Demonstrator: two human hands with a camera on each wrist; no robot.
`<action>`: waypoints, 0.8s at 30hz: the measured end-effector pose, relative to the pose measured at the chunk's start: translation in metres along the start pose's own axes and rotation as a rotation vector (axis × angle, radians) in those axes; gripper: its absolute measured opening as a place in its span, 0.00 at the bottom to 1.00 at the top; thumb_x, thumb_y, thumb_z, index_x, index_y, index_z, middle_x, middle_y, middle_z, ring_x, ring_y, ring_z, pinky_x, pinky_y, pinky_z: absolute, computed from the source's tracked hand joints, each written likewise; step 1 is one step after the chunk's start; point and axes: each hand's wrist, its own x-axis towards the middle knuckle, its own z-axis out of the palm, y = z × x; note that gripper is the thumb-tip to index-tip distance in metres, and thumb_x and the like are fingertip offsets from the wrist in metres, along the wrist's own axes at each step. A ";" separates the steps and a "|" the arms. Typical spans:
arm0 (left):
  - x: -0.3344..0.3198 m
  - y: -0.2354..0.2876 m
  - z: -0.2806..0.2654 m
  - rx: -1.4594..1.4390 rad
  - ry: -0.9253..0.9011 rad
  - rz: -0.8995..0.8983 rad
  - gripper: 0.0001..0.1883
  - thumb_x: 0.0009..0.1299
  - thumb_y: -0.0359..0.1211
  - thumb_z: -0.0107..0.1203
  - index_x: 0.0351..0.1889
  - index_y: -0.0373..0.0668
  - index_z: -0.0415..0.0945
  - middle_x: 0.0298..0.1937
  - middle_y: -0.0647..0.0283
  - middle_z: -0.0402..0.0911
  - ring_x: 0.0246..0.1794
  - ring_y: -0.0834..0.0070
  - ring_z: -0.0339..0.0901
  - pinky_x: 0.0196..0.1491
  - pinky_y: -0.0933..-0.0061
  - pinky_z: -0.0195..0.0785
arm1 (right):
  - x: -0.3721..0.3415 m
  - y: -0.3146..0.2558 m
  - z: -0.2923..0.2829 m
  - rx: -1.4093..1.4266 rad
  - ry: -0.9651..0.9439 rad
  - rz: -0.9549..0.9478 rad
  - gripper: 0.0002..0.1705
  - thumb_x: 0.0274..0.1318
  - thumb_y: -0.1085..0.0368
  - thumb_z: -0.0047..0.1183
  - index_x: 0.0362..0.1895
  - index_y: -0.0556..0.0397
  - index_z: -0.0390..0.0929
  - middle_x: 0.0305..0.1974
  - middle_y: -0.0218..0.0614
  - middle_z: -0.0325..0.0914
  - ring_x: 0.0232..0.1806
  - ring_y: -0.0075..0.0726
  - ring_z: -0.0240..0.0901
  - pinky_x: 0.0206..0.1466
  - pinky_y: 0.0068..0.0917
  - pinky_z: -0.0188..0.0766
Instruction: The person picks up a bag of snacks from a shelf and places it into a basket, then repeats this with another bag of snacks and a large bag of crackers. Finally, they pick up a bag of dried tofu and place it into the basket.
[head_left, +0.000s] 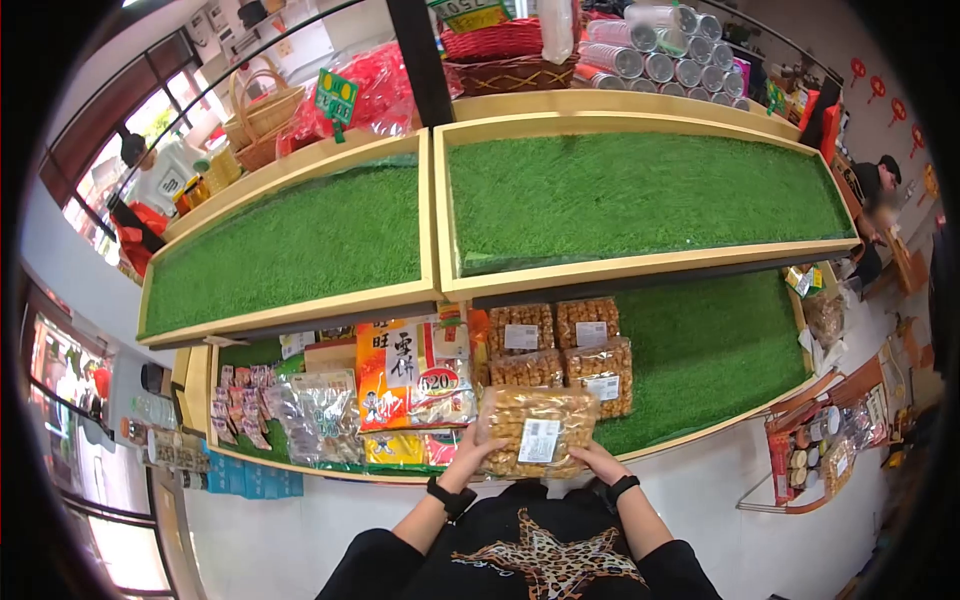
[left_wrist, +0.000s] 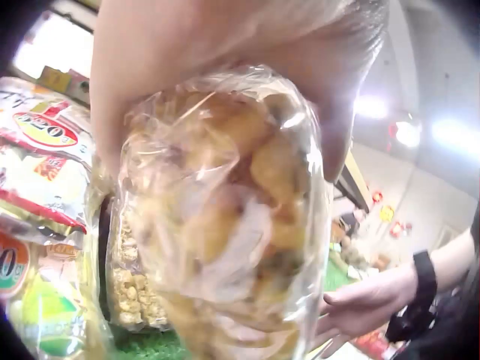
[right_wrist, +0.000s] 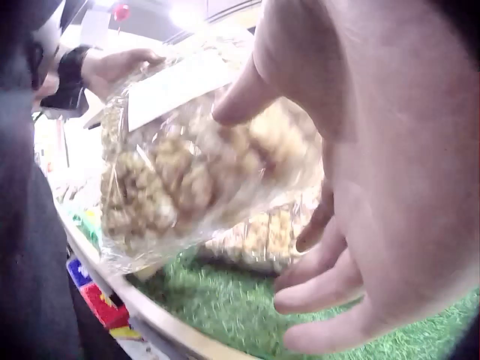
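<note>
In the head view, we have both hands on a bulky snack packet [head_left: 572, 418]: the left hand [head_left: 470, 458] grips its left end, and the right hand [head_left: 603, 463] loosely pinches the right. It's held up at the near edge of the shelf [head_left: 720, 350], just on the near side of similar packets [head_left: 600, 358], an orange bag [head_left: 375, 362] to the left.

Across to the left wrist: we see shiny, creased wrap [left_wrist: 225, 180], probably slippery, with the left hand spanning the far end.

Now the right wrist: the thumb [right_wrist: 244, 101] lies on the upper face, lower fingers [right_wrist: 322, 289] spread away. We'd judge it fairly light, stiffish but crumbly; best held by both ends, supported underneath, squeezed gently.
</note>
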 end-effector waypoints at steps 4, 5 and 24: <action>-0.007 0.012 0.009 0.008 -0.047 -0.038 0.32 0.63 0.37 0.53 0.62 0.32 0.54 0.56 0.55 0.66 0.57 0.70 0.63 0.59 0.73 0.54 | -0.031 -0.040 0.030 0.001 0.113 -0.264 0.39 0.51 0.62 0.56 0.63 0.59 0.51 0.54 0.37 0.65 0.54 0.28 0.62 0.56 0.24 0.60; -0.013 0.020 0.017 0.007 -0.090 -0.073 0.35 0.65 0.38 0.51 0.64 0.32 0.48 0.61 0.53 0.61 0.61 0.68 0.59 0.62 0.72 0.50 | -0.039 -0.045 0.031 -0.027 0.125 -0.289 0.39 0.51 0.62 0.56 0.63 0.59 0.50 0.55 0.37 0.64 0.55 0.28 0.61 0.56 0.24 0.60; -0.018 0.004 0.259 0.413 -0.822 -0.021 0.30 0.72 0.35 0.38 0.69 0.38 0.41 0.70 0.59 0.48 0.68 0.74 0.46 0.65 0.76 0.39 | -0.272 0.024 -0.068 0.151 0.879 -0.711 0.30 0.59 0.66 0.46 0.63 0.60 0.54 0.58 0.37 0.62 0.59 0.29 0.58 0.61 0.25 0.54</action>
